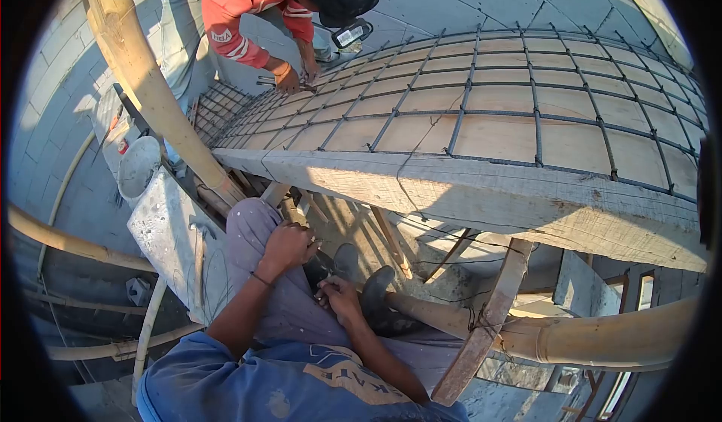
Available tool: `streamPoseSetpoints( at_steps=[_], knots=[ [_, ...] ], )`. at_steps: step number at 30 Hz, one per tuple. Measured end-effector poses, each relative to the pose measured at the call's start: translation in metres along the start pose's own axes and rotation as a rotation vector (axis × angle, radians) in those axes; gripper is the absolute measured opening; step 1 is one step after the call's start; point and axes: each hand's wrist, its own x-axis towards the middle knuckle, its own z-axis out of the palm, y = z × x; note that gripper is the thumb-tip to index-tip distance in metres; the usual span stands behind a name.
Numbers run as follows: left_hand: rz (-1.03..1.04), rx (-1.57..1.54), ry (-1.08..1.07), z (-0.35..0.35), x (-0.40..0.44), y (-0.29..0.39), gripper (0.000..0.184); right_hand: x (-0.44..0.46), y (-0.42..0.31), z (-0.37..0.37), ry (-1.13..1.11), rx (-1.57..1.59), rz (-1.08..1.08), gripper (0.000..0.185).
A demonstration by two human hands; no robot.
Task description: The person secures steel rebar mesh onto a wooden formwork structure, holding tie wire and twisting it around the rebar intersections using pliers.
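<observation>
Head view: two hands lie near one raised knee, lower centre. The left hand (289, 245) is closed in a fist beside one dark object (319, 265); its grip contents cannot be told. The right hand (340, 299) has curled fingers at the object's lower end. Above, one timber beam (451, 190) edges one steel grid (466, 87); open room separates beam and hands. One co-worker (233, 16) bends over the grid, upper left.

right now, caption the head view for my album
Left hand and right hand held low while a co-worker in red bends over a rebar grid
</observation>
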Motion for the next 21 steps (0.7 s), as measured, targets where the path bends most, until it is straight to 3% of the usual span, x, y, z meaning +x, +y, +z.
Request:
streamPoseSetpoints(
  at_steps=[3, 6, 21],
  knots=[
    [-0.057, 0.011, -0.114, -0.0014, 0.0014, 0.0004, 0.032, -0.0001, -0.0009, -0.0001, -0.002, 0.000, 0.005, 0.013],
    [-0.017, 0.006, -0.014, 0.0019, -0.0003, -0.0002, 0.033, 0.0001, -0.0007, 0.0006, 0.002, 0.005, -0.004, 0.012],
    [-0.027, 0.043, -0.055, -0.0016, -0.0018, 0.0002, 0.037, 0.0007, 0.0002, 0.0000, -0.011, 0.005, 0.010, 0.012]
  ],
)
